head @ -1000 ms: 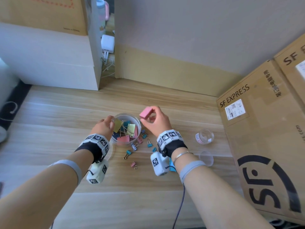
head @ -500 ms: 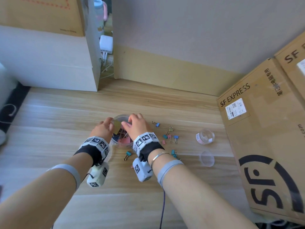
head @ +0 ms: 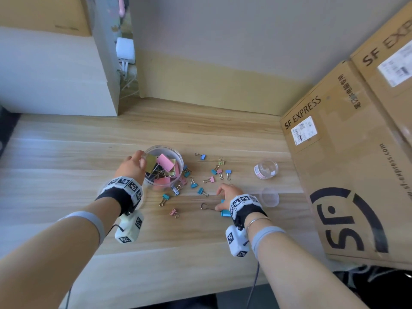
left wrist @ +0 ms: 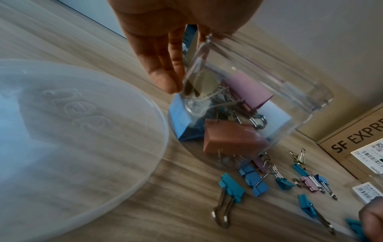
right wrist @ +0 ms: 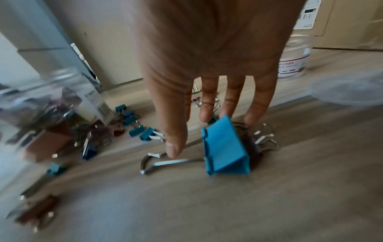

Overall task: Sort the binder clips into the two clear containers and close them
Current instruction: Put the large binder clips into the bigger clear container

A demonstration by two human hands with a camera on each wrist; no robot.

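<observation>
large container point(head: 163, 150) by the left hand point(head: 131, 167): clear; clips inside point(head: 166, 162) pink, olive-yellow, blue. large clip point(right wrist: 225, 148) under the right hand point(head: 226, 194): bright blue, silver wire handles. small clips point(head: 219, 172) between the hands and past the right hand: teal-blue, pink, one yellow-green. small container point(head: 266, 169) beyond the right hand: clear, white label with red print. lids point(left wrist: 72, 139): frosted translucent. desk point(head: 66, 152): pale wood grain. wrist bands point(head: 124, 186): black, white tiles with black square-code patterns. box point(head: 347, 163) right of the right hand: brown, black lettering.
</observation>
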